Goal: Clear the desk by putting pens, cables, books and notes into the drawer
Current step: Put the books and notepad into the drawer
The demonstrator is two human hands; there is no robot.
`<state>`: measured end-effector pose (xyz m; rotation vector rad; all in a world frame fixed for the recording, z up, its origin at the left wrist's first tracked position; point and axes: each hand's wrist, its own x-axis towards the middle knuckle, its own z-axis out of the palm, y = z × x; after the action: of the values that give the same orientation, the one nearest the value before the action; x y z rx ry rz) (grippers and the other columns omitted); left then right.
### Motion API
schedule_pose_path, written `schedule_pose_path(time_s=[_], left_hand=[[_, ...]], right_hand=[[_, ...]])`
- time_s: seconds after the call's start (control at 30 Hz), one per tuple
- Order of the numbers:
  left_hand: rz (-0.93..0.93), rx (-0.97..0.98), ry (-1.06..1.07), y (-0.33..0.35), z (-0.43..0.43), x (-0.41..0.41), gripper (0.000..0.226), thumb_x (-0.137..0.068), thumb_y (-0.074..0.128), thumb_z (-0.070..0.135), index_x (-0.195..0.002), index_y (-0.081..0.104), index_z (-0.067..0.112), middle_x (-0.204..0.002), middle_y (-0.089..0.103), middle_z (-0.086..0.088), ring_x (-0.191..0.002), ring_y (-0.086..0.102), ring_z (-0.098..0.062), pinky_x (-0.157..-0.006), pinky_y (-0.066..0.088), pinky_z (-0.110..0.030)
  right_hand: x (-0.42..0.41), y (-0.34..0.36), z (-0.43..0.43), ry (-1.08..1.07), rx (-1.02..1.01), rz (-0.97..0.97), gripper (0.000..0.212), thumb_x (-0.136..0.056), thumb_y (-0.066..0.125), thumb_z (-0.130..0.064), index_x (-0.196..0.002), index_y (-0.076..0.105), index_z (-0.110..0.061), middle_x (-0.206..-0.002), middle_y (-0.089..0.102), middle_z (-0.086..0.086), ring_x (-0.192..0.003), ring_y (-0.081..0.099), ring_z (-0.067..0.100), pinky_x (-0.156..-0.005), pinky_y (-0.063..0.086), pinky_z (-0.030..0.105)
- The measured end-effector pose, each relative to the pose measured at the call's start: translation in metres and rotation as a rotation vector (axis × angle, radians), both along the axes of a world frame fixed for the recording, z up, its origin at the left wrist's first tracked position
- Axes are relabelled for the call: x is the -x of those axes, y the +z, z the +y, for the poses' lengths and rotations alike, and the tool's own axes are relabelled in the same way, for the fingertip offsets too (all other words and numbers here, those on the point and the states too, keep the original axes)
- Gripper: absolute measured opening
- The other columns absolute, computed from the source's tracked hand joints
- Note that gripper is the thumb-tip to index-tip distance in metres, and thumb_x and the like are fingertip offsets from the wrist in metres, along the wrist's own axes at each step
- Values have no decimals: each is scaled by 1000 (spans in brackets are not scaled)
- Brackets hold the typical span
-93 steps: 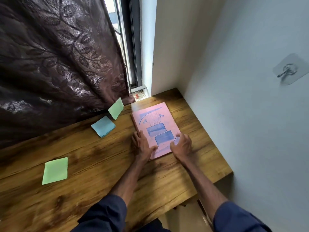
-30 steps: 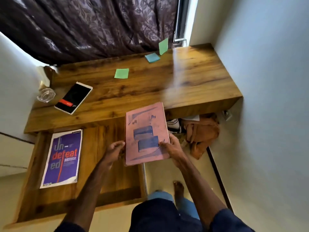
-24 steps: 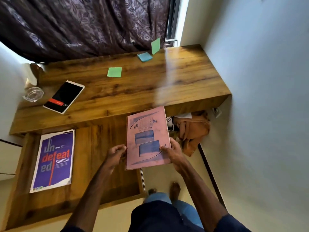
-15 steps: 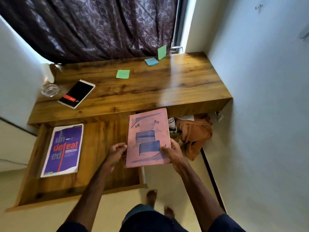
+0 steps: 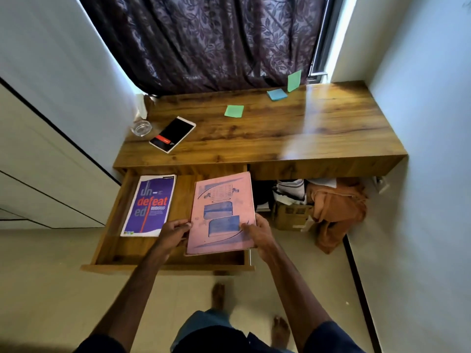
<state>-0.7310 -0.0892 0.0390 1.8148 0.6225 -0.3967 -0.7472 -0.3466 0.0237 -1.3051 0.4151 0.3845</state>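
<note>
Over the right side of the open drawer [image 5: 113,220], both hands hold the pink book [image 5: 221,212]. The left hand [image 5: 175,231] pinches the book's left edge near the bottom corner. The right hand [image 5: 257,231] grips the right edge, with the thumb on the cover. I cannot tell if the book touches the drawer floor or hangs a little above it.

A purple book [image 5: 149,206] lies flat in the left side of the drawer, so that one looks put away. The pink book is nearly in.

Three sticky notes are left on the desk [image 5: 318,138]. A green note [image 5: 234,111] lies flat in the middle and a blue note [image 5: 277,94] lies farther back. A second green note [image 5: 294,80] leans on the curtain [image 5: 216,39]. A phone [image 5: 172,133] and a small glass dish [image 5: 141,128] sit at the left end. I see no pens or cables. My guess is that the books are almost done and the notes come next.

The pink book's right edge seems to stick out past the drawer's right wall. I think it must slide a bit left to drop in. Bare wood shows between the two books, so there is room. Its far end sits close under the desk's front edge, and its near end is just inside the drawer front. A cardboard box [image 5: 290,215] and an orange cloth [image 5: 336,210] lie under the desk, off to the right and out of the way.
</note>
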Motion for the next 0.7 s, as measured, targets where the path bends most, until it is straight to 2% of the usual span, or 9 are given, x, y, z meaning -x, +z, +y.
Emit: schedule_pose_path(time_s=[0.1, 0.2, 0.27, 0.33, 0.47, 0.53, 0.6, 0.7], left_hand=[[22, 3, -4, -13, 23, -16, 20, -99, 63, 20, -118, 63, 14, -110, 70, -7, -104, 66, -26, -73, 58, -35], [59, -49, -44, -41, 51, -43, 22, -98, 64, 16, -120, 65, 12, -112, 70, -12, -104, 66, -28, -87, 57, -42], [89, -111, -79, -63, 75, -65, 27, -96, 66, 12, -122, 65, 5, -114, 70, -17, -101, 65, -27, -90, 55, -43], [127, -148, -124, -82, 100, -85, 31, -94, 68, 11, -122, 65, -1, -116, 70, -20, -98, 64, -25, -86, 54, -39], [237, -146, -234, -103, 135, -113, 27, -95, 65, 11, -121, 62, 2, -114, 67, -13, -101, 62, -24, -90, 53, -36], [289, -122, -254, -112, 145, -122, 23, -96, 65, 12, -117, 61, 6, -112, 65, -11, -105, 62, -26, -90, 53, -35], [319, -92, -277, -123, 152, -135, 28, -95, 65, 16, -121, 61, 4, -115, 68, -14, -104, 65, -26, -91, 57, -40], [342, -81, -292, -130, 152, -151, 36, -96, 64, 16, -130, 56, 6, -112, 64, -10, -95, 60, -21, -69, 55, -32]], right_hand=[[-19, -8, 24, 24, 22, 19, 25, -95, 65, -10, -119, 60, -15, -116, 71, 4, -103, 72, 25, -83, 61, 48], [-43, -24, 56, 31, 41, 52, 30, -93, 67, -13, -122, 58, -13, -117, 71, 7, -100, 73, 25, -82, 62, 47], [-58, -34, 83, 23, 79, 78, 26, -93, 66, -12, -119, 61, -14, -116, 72, 8, -99, 73, 23, -78, 63, 41], [-70, -42, 108, 6, 102, 103, 18, -94, 65, -10, -111, 63, -15, -112, 72, 8, -92, 74, 18, -69, 61, 31], [-90, -62, 145, 31, 161, 174, 10, -96, 63, -6, -104, 63, -12, -102, 71, 8, -80, 74, 14, -60, 57, 22], [-100, -77, 156, 31, 209, 256, 13, -96, 64, -10, -109, 62, -9, -104, 69, 8, -88, 71, 18, -64, 59, 26], [-111, -94, 161, 32, 324, 340, 23, -94, 68, -19, -114, 62, -10, -105, 67, 6, -94, 69, 21, -75, 61, 33], [-117, -124, 155, 121, 462, 353, 17, -91, 71, -22, -98, 68, -7, -97, 71, 13, -90, 71, 28, -86, 59, 52]])
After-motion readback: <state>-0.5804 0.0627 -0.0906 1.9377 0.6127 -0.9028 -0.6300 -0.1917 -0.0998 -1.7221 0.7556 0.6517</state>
